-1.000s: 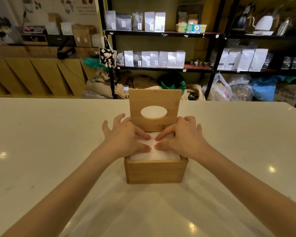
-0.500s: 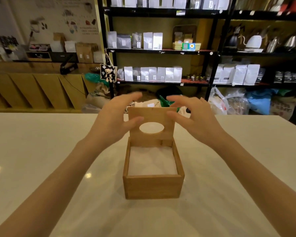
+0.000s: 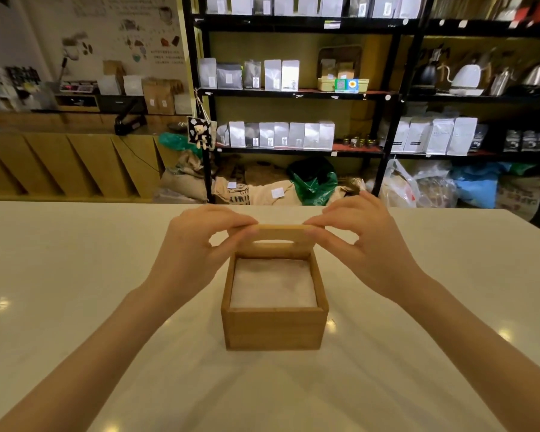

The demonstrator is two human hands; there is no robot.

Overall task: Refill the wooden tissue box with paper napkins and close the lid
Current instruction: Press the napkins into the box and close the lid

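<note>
Counter (image 3: 75, 275): both hands pinching lid (image 3: 276, 234).

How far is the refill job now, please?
Done: napkins fill the box. In hand: the left hand and right hand pinch the lid, which is tilted and partly lowered. Left: bring it down flat and let go.

Warm, even indoor light, wide-angle view.
Small glare spots dotted the glossy counter (image 3: 75, 275); shelves (image 3: 293, 93) bowed at the edges; the hands (image 3: 194, 254) looked slightly motion-blurred.
</note>
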